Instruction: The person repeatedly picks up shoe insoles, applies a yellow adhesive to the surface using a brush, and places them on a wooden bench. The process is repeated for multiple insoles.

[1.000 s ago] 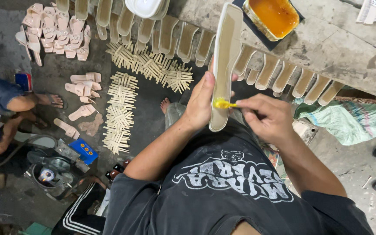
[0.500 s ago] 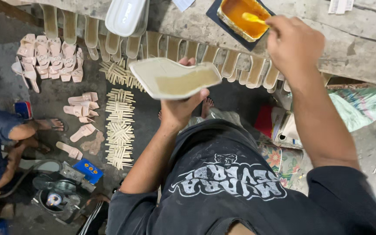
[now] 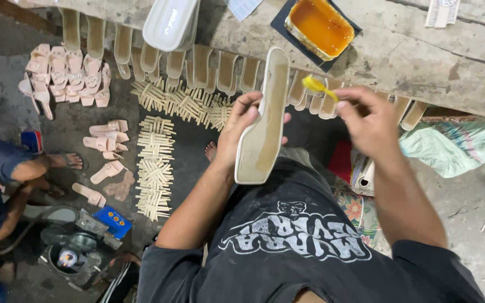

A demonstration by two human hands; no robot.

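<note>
My left hand (image 3: 241, 128) grips a long cream shoe sole (image 3: 263, 120), held upright with its inner face toward me and a darker wet streak down it. My right hand (image 3: 369, 119) holds a small brush (image 3: 318, 87) with yellow glue on its tip, just right of the sole's upper end and not touching it. A tray of orange glue (image 3: 321, 25) sits on a dark mat on the worn wooden bench (image 3: 422, 62) beyond my hands.
A row of soles (image 3: 200, 64) leans along the bench's front edge, and a white sole (image 3: 169, 22) lies on top. Stick-like strips (image 3: 154, 168) and pink sandals (image 3: 65, 76) lie on the floor. A seated person (image 3: 1, 179) is at left, near a blue box (image 3: 111, 220).
My right hand came back from the glue tray with the loaded brush. My left hand turned the sole from lying flat to standing upright.
</note>
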